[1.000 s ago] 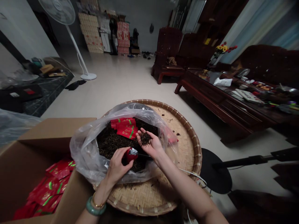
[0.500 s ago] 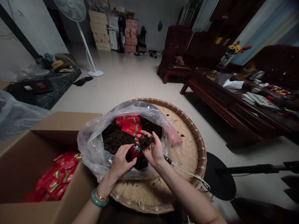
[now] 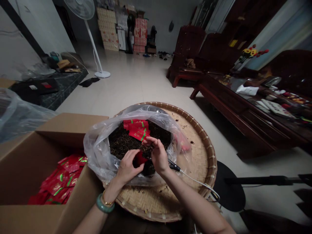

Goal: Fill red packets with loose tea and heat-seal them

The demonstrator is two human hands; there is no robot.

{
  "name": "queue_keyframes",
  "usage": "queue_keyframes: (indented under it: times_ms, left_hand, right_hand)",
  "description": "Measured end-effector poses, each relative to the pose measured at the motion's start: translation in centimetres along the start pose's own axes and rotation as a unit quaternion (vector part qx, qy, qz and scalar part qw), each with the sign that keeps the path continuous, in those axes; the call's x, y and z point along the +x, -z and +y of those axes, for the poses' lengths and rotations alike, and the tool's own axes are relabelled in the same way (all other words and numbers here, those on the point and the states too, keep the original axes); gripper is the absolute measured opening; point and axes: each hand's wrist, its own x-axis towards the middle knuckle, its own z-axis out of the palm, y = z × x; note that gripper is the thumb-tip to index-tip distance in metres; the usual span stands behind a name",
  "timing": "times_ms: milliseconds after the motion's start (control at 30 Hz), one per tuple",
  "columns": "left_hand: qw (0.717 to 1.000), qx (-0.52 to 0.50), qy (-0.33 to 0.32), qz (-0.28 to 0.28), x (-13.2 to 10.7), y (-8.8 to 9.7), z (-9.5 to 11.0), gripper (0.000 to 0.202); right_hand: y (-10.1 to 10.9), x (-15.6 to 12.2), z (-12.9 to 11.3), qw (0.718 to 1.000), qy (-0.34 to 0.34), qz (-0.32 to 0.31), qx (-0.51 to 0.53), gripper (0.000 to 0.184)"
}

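Note:
My left hand [image 3: 128,165] pinches an upright red packet [image 3: 140,159] above the clear plastic bag [image 3: 97,143]. Beside it, my right hand [image 3: 158,156] is cupped and tipped toward the packet's mouth, with dark dried tea leaves [image 3: 147,151] at its curled fingers. How many leaves are still in the palm is hidden. Loose tea [image 3: 124,143] fills the bag, and several flat red packets [image 3: 138,129] lie on top of it. The bag rests on a round woven bamboo tray [image 3: 200,152]. By my right wrist lies a black handle [image 3: 174,165] with a white cord.
An open cardboard box [image 3: 80,191] holding a heap of red packets [image 3: 60,178] stands at the left. A black round stand base [image 3: 226,188] is right of the tray. Farther off are a dark wooden table [image 3: 234,110] and a white floor fan [image 3: 102,74].
My right hand has turned from palm-up to tilted inward, and the pile of tea leaves in it shows far less. My left hand keeps its hold on the packet.

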Motion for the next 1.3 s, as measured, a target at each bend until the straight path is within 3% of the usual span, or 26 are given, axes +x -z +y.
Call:
queue_keyframes:
  times_ms: [200, 367, 567, 767, 1000, 1067, 1200, 1300]
  left_hand:
    - [1.0, -0.013, 0.025, -0.008, 0.0, 0.0, 0.0, 0.048]
    - [0.998, -0.044, 0.046, -0.005, -0.1, -0.1, 0.0, 0.05]
    - [0.996, -0.064, 0.054, -0.021, -0.1, 0.1, 0.1, 0.05]
    - [0.996, -0.065, 0.061, -0.019, -0.1, 0.1, 0.2, 0.052]
    - [0.999, -0.029, 0.034, -0.022, 0.0, 0.2, 0.1, 0.052]
    - [0.999, -0.026, 0.032, -0.019, 0.0, 0.3, 0.2, 0.052]
    - [0.999, -0.03, 0.035, -0.024, 0.0, 0.3, 0.2, 0.052]
    - [0.998, -0.036, 0.038, -0.028, -0.1, 0.2, 0.1, 0.053]
  right_hand:
    - [1.0, -0.1, 0.6, 0.997, 0.027, -0.033, -0.067, 0.042]
    - [2.1, -0.8, 0.2, 0.975, 0.021, -0.099, -0.197, 0.049]
    - [2.8, -1.5, -2.0, 0.911, 0.02, -0.205, -0.357, 0.034]
    - [3.2, -1.7, -3.0, 0.86, 0.097, -0.203, -0.458, 0.028]
    - [2.0, -1.6, -2.8, 0.746, 0.135, -0.237, -0.608, 0.03]
    - [1.8, -1.4, -2.9, 0.747, 0.135, -0.241, -0.604, 0.032]
    - [1.9, -1.0, -2.9, 0.787, 0.134, -0.21, -0.565, 0.034]
    - [1.6, -1.1, -2.8, 0.808, 0.127, -0.238, -0.523, 0.036]
